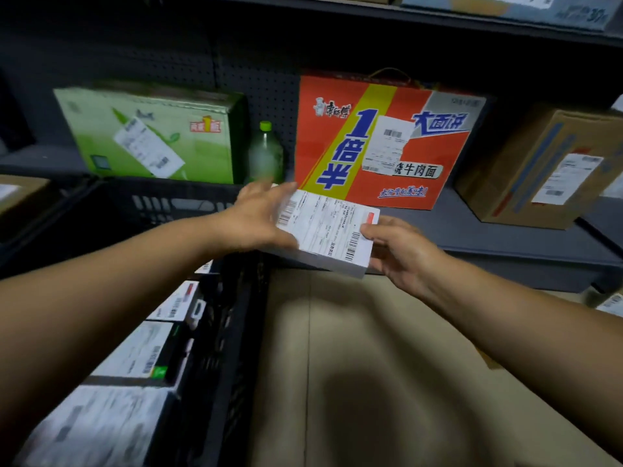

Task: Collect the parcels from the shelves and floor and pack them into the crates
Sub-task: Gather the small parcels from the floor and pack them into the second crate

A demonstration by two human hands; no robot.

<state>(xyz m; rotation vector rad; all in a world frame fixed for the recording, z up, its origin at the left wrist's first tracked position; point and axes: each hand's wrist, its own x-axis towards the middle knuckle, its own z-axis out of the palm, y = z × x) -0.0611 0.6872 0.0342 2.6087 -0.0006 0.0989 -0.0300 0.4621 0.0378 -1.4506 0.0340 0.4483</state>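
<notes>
Black crate (215, 365) beside bare floor (371, 382)

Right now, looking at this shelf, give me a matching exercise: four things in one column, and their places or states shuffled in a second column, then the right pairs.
Things:
1. white parcel
2. green carton
3. red noodle box
4. brown carton

Places or states:
A. on the shelf at far right
B. held between left hand and right hand
C. on the shelf, left of the green-capped bottle
D. on the shelf, directly behind the held parcel

Pairs: 1-B, 2-C, 3-D, 4-A
</notes>
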